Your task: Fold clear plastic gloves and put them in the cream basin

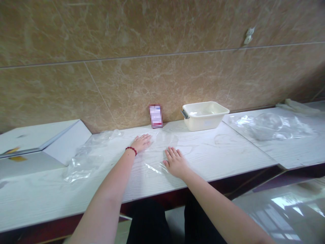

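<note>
A clear plastic bag [154, 157] lies spread on the white wood-grain table [213, 156] in front of me. My left hand [142, 142], with a red beaded bracelet [131, 149] at the wrist, rests flat on the bag's far left part, fingers stretched out. On its near right side my right hand [175, 162] lies flat, palm down, fingers a little apart. Neither hand grips anything. The bag's outline is hard to make out against the table.
Against the marbled wall leans a phone [155, 116]. To its right stands a cream plastic basin [205, 121] with a grey handle. More clear plastic lies at left [85, 166] and a heap of plastic bags [271, 127] at right. A white box [61, 145] stands far left.
</note>
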A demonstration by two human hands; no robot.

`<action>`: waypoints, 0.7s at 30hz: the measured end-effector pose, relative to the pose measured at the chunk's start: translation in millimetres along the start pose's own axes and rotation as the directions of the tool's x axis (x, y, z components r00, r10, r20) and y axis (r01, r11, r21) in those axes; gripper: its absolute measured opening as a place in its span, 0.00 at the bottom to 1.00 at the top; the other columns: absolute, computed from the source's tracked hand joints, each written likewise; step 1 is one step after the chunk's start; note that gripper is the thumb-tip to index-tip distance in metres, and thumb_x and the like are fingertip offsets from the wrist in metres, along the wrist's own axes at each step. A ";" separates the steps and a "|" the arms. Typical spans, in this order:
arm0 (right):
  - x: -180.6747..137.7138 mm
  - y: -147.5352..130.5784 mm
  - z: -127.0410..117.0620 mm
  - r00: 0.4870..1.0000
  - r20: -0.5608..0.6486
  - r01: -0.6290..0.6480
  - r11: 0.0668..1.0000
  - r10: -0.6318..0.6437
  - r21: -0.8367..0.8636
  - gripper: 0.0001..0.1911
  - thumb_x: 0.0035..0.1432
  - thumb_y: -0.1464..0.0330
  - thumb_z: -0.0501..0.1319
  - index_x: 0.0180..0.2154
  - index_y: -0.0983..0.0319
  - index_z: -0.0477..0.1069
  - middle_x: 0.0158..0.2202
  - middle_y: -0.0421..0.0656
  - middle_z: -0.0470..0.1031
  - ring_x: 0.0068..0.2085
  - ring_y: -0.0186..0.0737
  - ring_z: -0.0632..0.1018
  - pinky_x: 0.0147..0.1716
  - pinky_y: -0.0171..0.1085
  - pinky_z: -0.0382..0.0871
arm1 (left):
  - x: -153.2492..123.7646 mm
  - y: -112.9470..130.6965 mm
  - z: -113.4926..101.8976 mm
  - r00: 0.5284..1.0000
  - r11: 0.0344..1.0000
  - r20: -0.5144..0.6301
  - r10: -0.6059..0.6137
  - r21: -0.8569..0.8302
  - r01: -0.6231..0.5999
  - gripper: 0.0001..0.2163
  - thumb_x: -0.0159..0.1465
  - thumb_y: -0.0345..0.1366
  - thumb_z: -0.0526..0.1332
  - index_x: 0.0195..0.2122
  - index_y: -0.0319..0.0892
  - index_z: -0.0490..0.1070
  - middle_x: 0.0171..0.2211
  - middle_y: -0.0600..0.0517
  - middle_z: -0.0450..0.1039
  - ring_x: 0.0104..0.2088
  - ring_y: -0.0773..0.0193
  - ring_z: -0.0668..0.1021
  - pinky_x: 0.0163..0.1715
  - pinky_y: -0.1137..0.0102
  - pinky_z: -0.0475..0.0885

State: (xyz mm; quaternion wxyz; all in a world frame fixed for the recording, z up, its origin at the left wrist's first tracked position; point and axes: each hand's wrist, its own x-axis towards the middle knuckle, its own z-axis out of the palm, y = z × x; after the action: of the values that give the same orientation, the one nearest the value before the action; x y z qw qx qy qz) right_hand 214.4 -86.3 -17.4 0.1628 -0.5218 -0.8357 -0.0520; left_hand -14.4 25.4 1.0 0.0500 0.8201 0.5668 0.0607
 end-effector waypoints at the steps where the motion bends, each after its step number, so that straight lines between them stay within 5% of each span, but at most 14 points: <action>1: 0.0 0.0 -0.1 1.000 0.004 -0.001 1.000 0.001 0.000 0.27 0.56 0.58 0.41 0.54 0.66 0.53 0.56 0.49 0.51 0.56 0.47 0.52 0.52 0.46 0.43 | 0.9 -1.5 0.1 0.998 0.998 -0.045 -0.047 -0.036 0.046 0.21 0.59 0.45 0.44 0.54 0.49 0.51 0.56 0.53 0.52 0.55 0.62 0.54 0.52 0.59 0.44; 6: 0.1 0.5 -0.3 1.000 0.011 0.014 1.000 -0.014 -0.003 0.27 0.57 0.58 0.40 0.54 0.66 0.53 0.56 0.50 0.51 0.56 0.46 0.52 0.52 0.46 0.43 | -4.0 -7.8 -9.8 0.933 0.958 -0.227 -0.279 -0.127 0.256 0.20 0.61 0.38 0.42 0.54 0.39 0.52 0.54 0.47 0.55 0.53 0.65 0.59 0.51 0.69 0.51; 9: 0.4 0.6 0.7 1.000 0.004 0.008 1.000 -0.008 -0.002 0.27 0.57 0.58 0.40 0.54 0.66 0.53 0.56 0.50 0.51 0.56 0.46 0.52 0.52 0.46 0.43 | -16.0 -15.0 -18.9 0.880 0.911 -0.241 -0.410 -0.150 0.384 0.19 0.59 0.40 0.45 0.50 0.39 0.57 0.49 0.45 0.61 0.49 0.61 0.65 0.47 0.69 0.57; 14: 0.7 -0.1 1.4 1.000 0.016 -0.008 1.000 0.008 -0.001 0.26 0.56 0.60 0.42 0.54 0.66 0.53 0.56 0.49 0.51 0.56 0.45 0.53 0.52 0.46 0.44 | -42.0 -28.1 -25.7 0.836 0.833 -0.072 -0.544 -0.169 0.527 0.19 0.52 0.46 0.52 0.38 0.37 0.67 0.34 0.44 0.72 0.35 0.58 0.73 0.32 0.70 0.65; 21: 1.7 1.3 -2.1 0.999 0.027 -0.034 0.998 0.033 0.048 0.26 0.55 0.60 0.44 0.54 0.64 0.53 0.56 0.48 0.51 0.56 0.44 0.51 0.52 0.45 0.44 | -56.6 -14.1 -26.1 0.863 0.834 0.123 -0.489 -0.222 0.504 0.16 0.46 0.50 0.56 0.20 0.40 0.69 0.21 0.50 0.72 0.26 0.61 0.73 0.24 0.73 0.62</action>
State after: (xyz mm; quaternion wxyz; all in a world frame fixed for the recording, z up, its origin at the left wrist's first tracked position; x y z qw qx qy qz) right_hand 215.3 -84.8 -14.9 0.1652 -0.5322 -0.8300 -0.0221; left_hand -51.3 -22.2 22.2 0.1829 0.6335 0.7463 0.0906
